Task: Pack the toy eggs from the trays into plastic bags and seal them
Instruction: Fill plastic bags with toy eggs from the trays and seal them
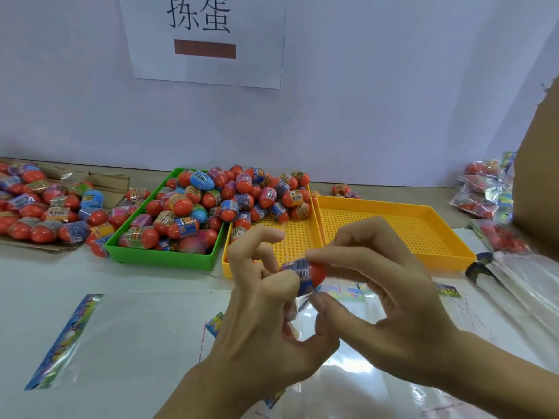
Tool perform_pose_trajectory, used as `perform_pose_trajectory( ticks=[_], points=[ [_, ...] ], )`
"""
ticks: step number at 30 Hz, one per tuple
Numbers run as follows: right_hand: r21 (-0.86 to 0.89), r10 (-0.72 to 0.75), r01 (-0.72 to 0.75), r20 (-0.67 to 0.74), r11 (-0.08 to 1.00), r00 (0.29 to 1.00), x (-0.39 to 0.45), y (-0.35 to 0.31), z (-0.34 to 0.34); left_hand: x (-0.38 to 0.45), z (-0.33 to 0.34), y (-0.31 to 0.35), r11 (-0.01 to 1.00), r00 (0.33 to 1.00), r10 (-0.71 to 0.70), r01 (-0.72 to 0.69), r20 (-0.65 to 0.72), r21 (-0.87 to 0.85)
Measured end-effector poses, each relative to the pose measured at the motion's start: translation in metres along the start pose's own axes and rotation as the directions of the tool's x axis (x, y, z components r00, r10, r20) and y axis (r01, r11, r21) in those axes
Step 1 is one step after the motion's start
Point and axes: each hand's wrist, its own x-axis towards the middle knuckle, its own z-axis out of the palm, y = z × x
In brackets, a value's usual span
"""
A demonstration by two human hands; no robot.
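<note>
One toy egg (311, 272), red at its right end and wrapped in a blue printed band, was held above the table (136, 267) between both hands, in front of the near rim of the middle yellow tray (298, 237). The right hand (390, 300) was seen to pinch it: the forefinger lay along its top and the thumb was pressed up beneath it, the other fingers being curled loosely behind. The left hand (263, 300) was closed against the egg's left end, with thumb and forefinger bent onto the wrapper and onto the mouth of a clear plastic bag (302, 308). The bag was noted hanging below the egg; most of it was covered by the two palms, and its edges could not be traced against the glare. Whether the egg had entered the bag's mouth could not be determined. The egg's left half was hidden by the left fingers. A green tray (163, 258) heaped with eggs was recorded to the left, a second yellow tray (438, 252) to the right. Another bag with a printed header (65, 343) was laid flat at lower left. Filled bags (481, 189) at far right were partly cut off by a brown shape at the frame edge.
</note>
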Motion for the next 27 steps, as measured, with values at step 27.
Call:
perform_pose_trajectory(
  ticks=[27],
  points=[
    [-0.249, 0.374, -0.279, 0.615, 0.927, 0.695, 0.025, 0.001, -0.033, 0.0, -0.007, 0.009, 0.986, 0.965, -0.145, 0.16, 0.22, -0.05]
  ],
)
